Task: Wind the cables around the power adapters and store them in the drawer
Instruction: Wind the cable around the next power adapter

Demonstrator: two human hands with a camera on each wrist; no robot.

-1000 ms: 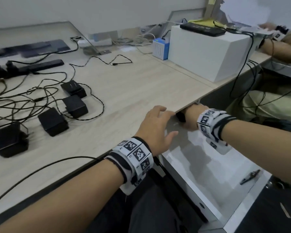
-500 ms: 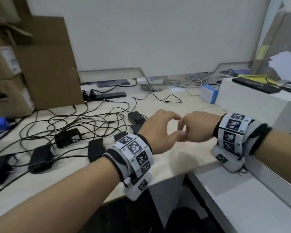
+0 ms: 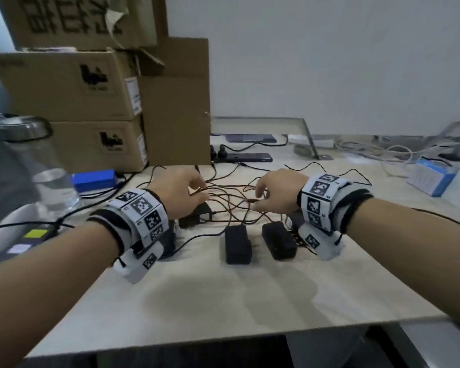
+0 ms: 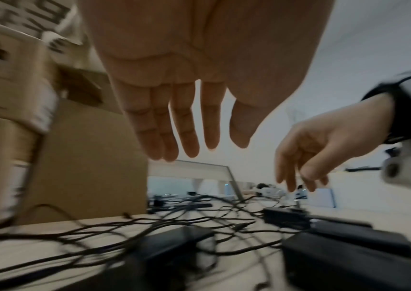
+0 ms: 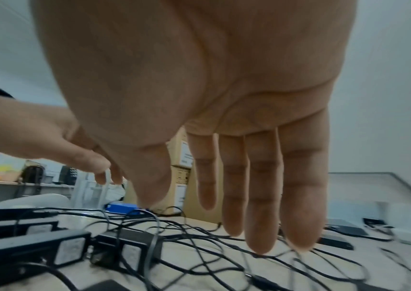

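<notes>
**Black adapters and a tangle of cable under two empty hands**

Black, matte and brick-shaped, the power adapters lie on the pale wood-grain desk near its middle. Two sit side by side, well in from the front edge, and a third adapter lies at 10 o'clock from them, partly hidden by the left hand. Thin black cables run loose and tangled across the desk at 12 o'clock from the pair, none of them wound.

Above the tangle, the left hand hangs with fingers straight and slightly spread, pointing down, holding nothing. At 3 o'clock from it the right hand is likewise open, palm down, its fingers extended toward the cables; whether the fingertips touch a strand cannot be told. Both wrists carry white bands printed with black square markers.
</notes>
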